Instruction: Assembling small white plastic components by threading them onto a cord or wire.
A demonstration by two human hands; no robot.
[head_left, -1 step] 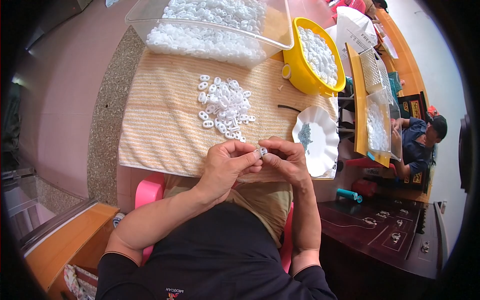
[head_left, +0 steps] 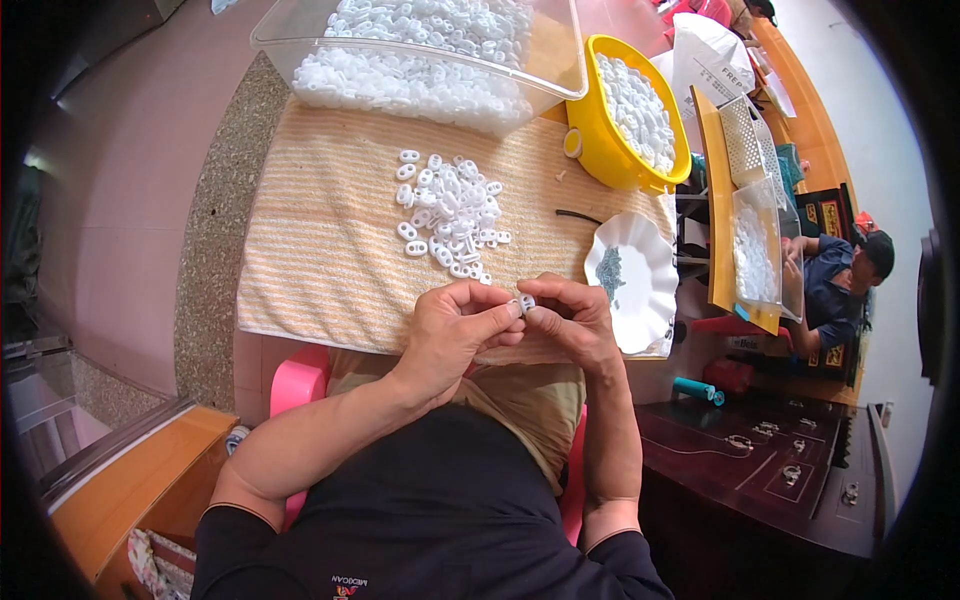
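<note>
Close to the front edge of the towel-covered table, my right hand (head_left: 572,322) pinches a small white oval plastic piece with two holes (head_left: 528,302) between thumb and fingertips. My left hand (head_left: 462,322) meets it there, thumb and index finger pressed together; whatever lies in that pinch is too small to name. A loose pile of matching white pieces (head_left: 462,212) lies on the towel just beyond both hands. Right of my right hand rests a white scalloped plate (head_left: 648,295), with a heap of tiny grey-blue parts (head_left: 609,272) on it.
A clear plastic bin (head_left: 420,85) full of white pieces stands at the far side, beside a yellow tub (head_left: 615,160) of more. A thin black strip (head_left: 580,214) lies near the plate. Over at the right, another person (head_left: 840,275) works at a separate table.
</note>
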